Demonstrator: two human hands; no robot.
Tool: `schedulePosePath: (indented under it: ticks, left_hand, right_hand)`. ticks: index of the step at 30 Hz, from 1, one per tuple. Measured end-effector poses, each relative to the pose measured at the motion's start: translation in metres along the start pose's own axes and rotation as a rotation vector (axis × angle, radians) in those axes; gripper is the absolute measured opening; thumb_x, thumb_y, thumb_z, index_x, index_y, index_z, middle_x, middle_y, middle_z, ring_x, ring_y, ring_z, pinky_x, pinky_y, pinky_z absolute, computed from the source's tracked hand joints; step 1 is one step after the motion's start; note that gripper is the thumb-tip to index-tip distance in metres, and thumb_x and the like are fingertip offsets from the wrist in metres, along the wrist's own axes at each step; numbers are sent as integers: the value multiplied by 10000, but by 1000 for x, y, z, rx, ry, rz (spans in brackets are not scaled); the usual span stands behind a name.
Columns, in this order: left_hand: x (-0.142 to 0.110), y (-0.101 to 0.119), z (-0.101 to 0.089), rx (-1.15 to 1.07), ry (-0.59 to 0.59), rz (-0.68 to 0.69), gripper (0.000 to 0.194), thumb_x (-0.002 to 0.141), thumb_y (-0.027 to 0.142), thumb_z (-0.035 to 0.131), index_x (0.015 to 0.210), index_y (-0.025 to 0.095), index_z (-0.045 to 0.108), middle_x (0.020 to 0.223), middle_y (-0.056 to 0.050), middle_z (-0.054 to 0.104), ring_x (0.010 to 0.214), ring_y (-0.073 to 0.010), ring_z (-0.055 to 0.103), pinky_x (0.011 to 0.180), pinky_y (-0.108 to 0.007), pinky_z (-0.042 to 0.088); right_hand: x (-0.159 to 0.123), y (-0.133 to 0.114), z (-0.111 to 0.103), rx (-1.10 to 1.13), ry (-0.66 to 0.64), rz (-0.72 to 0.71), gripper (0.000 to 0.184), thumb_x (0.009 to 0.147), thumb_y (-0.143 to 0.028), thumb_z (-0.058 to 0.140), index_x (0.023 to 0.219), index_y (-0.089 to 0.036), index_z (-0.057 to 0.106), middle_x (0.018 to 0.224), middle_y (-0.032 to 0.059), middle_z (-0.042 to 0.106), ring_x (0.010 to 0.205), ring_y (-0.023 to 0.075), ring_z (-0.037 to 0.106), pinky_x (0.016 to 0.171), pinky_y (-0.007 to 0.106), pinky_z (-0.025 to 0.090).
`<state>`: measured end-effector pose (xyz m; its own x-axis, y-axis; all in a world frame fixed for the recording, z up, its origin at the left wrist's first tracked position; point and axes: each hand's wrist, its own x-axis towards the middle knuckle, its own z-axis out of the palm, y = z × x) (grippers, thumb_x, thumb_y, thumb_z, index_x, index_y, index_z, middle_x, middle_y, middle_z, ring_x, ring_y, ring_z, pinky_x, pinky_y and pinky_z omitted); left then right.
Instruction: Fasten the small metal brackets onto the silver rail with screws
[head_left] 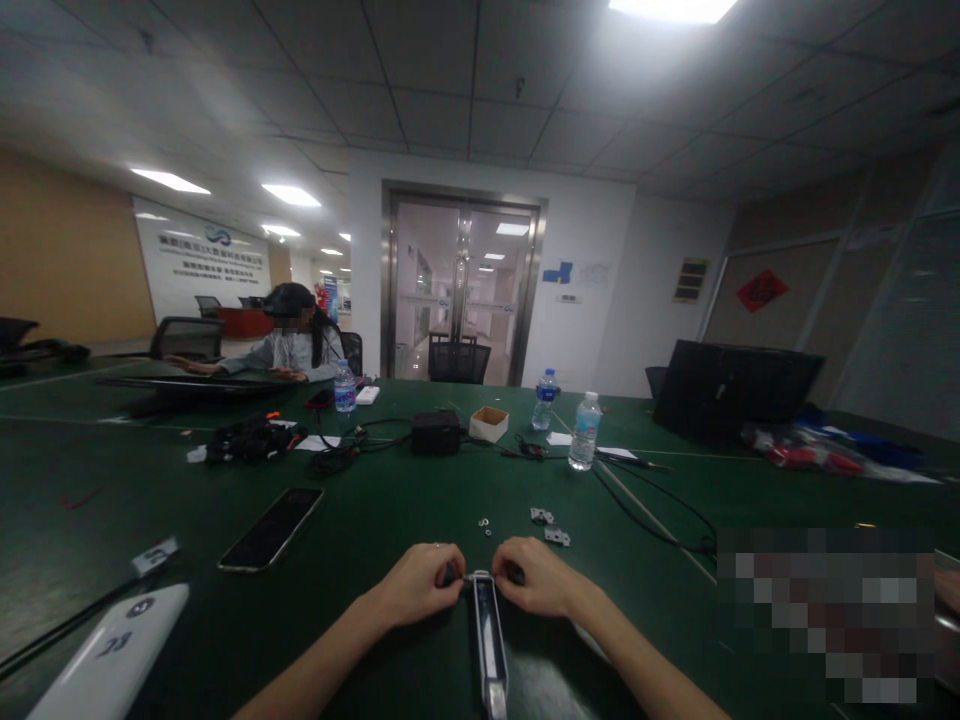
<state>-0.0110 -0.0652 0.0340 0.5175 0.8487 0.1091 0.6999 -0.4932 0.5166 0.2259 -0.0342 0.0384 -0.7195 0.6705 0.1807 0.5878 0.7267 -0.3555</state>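
Observation:
A long, narrow silvery frame with a dark inner strip lies in front of me, pointing away. At its far end, my left hand is closed in a pinch by the left corner; a tiny part at those fingertips is too small to name. My right hand pinches at the right corner of the same end, its fingers curled. Just beyond my hands lie small metal rings. To the right of the rings are two small metal plates with holes, one plate behind the other plate.
A phone and a white device lie left. Farther back stand a black box, a small open carton, water bottles and cables. A black monitor is at right. Another person sits across the table.

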Motion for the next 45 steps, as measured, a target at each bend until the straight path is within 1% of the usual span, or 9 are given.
schedulePosePath:
  ticks: [3, 6, 12, 19, 27, 32, 37, 45]
  left_hand:
    - [0, 0, 0, 1, 2, -5, 152, 881, 283, 555, 977, 189, 626, 771, 30, 584, 651, -118, 531, 590, -212, 372]
    - [1, -1, 1, -1, -4, -8, 150, 889, 279, 549, 985, 190, 621, 798, 24, 594, 662, -120, 535, 592, -213, 377]
    - [3, -7, 5, 33, 13, 34, 156, 885, 286, 544, 981, 190, 620, 829, 18, 608, 686, -119, 536, 613, -211, 385]
    - [3, -11, 8, -4, 23, 46, 166, 888, 292, 551, 997, 190, 624, 825, 22, 604, 655, -110, 522, 579, -201, 370]
    - [1, -4, 3, -10, 5, 14, 187, 897, 314, 549, 1004, 187, 634, 805, 20, 610, 657, -122, 534, 609, -218, 385]
    - [2, -5, 4, -9, -1, -4, 214, 910, 340, 527, 1013, 186, 636, 777, 19, 601, 647, -124, 530, 583, -213, 377]
    - [2, -5, 5, -8, 11, 10, 200, 909, 332, 534, 1006, 195, 643, 769, 27, 593, 649, -120, 528, 591, -211, 375]
    - [3, -3, 6, 20, 19, 42, 184, 903, 296, 543, 1019, 197, 646, 839, 9, 627, 681, -123, 544, 611, -206, 390]
  right_hand:
    - [-1, 0, 0, -4, 3, 5, 138, 816, -201, 552, 860, -168, 679, 819, 35, 666, 740, 151, 597, 686, 232, 430]
    - [-1, 0, 0, 0, 6, 5, 139, 815, -203, 551, 859, -169, 679, 815, 32, 664, 729, 145, 592, 674, 225, 427]
    - [1, -2, 0, 3, 3, 12, 142, 801, -193, 558, 856, -163, 685, 800, 35, 661, 704, 140, 583, 659, 221, 425]
    - [0, -3, -1, 0, 4, 16, 142, 803, -195, 558, 858, -164, 685, 810, 37, 666, 722, 146, 589, 677, 227, 426]
    - [0, -5, -3, 13, -3, 13, 132, 800, -181, 560, 851, -162, 680, 822, 39, 668, 725, 147, 592, 672, 224, 432]
    - [0, -4, -3, 17, -4, 13, 137, 805, -188, 556, 858, -164, 681, 834, 38, 671, 734, 144, 594, 685, 225, 437]
    - [0, -5, -3, 14, 0, 17, 138, 804, -190, 556, 850, -158, 682, 816, 40, 670, 719, 144, 593, 670, 223, 435]
    - [1, -4, -2, 2, 0, 18, 127, 796, -185, 561, 837, -162, 679, 803, 33, 660, 713, 143, 587, 662, 222, 428]
